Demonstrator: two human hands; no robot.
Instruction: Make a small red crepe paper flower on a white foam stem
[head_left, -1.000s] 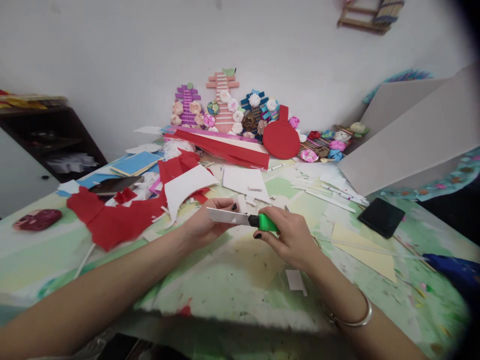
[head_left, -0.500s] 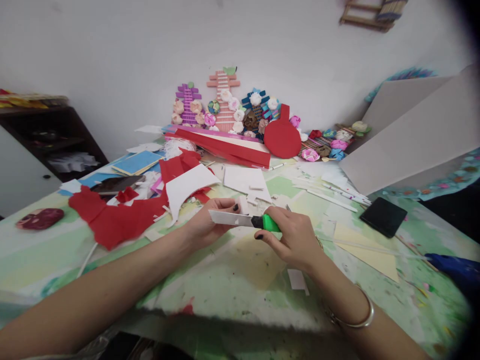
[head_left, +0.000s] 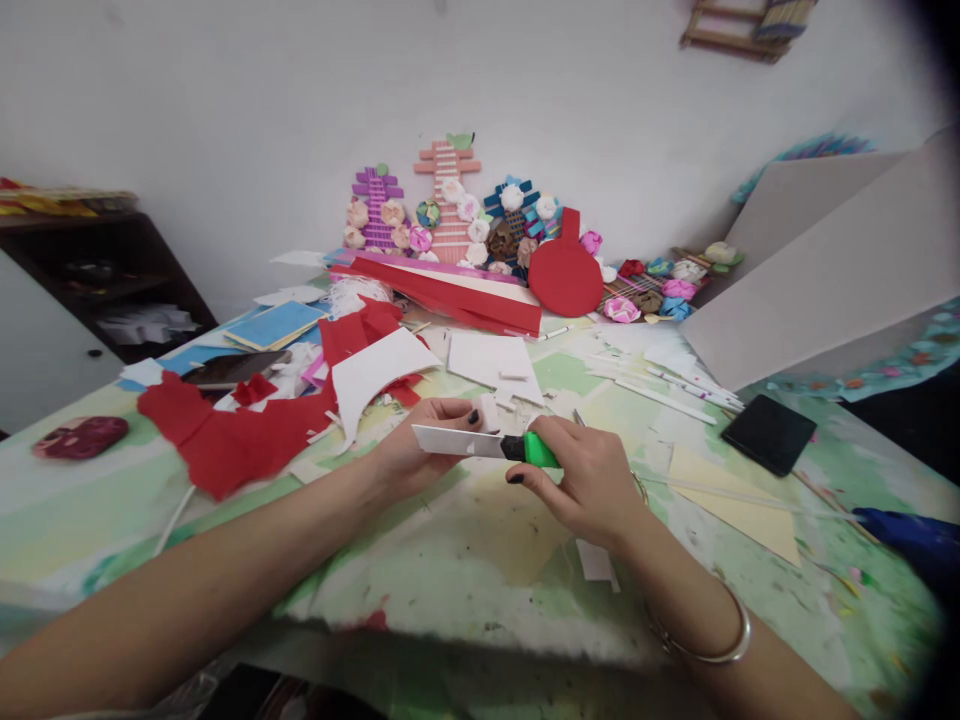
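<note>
My right hand (head_left: 589, 480) is closed around the green handle of a utility knife (head_left: 540, 450). The knife's long pale blade points left and lies across the front of my left hand's fingers. My left hand (head_left: 424, 450) pinches a small white piece (head_left: 489, 412) between thumb and fingers, just behind the blade. Beyond my hands lie a white board (head_left: 495, 362) with small scraps on it and a curved white cutout (head_left: 379, 375).
Crumpled red paper (head_left: 240, 445) spreads at the left, near a dark red pouch (head_left: 81, 438). A red disc (head_left: 565, 276) leans before flower crafts at the wall. White strips (head_left: 664, 398), a black phone (head_left: 769, 434) and a pale yellow sheet (head_left: 731, 505) lie at the right.
The knife's blade has shifted slightly left and down across the fingers of my left hand. Both hands keep their hold and nearly the same place.
</note>
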